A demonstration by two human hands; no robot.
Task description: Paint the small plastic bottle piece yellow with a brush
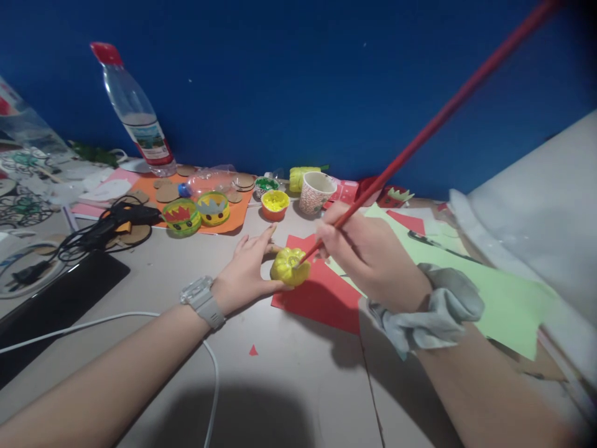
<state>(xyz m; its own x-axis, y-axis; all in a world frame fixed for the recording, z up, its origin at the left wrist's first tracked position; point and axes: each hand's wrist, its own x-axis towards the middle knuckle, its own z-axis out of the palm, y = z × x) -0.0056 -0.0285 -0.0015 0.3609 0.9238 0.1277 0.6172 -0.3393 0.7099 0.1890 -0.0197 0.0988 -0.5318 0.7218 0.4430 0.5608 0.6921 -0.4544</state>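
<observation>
My left hand (252, 264) holds a small yellow pumpkin-shaped piece (286, 272) between thumb and fingers, on the edge of a red paper sheet (326, 302). In my right hand (368, 252) is a long red-handled paintbrush (410, 149). Its tip touches the top of the yellow pumpkin. Behind them stands a small cup of yellow paint (275, 204), with a cup of green paint (267, 185) behind it. To the right of these is a patterned paper cup (316, 194).
Two painted round faces (213, 209) rest on orange paper (240, 218). At left are a water bottle (140, 118), a black glue gun (133, 214), a black flat device (65, 305) and a white cable (216, 373). Green paper (494, 298) lies at right, before a blue wall (280, 74).
</observation>
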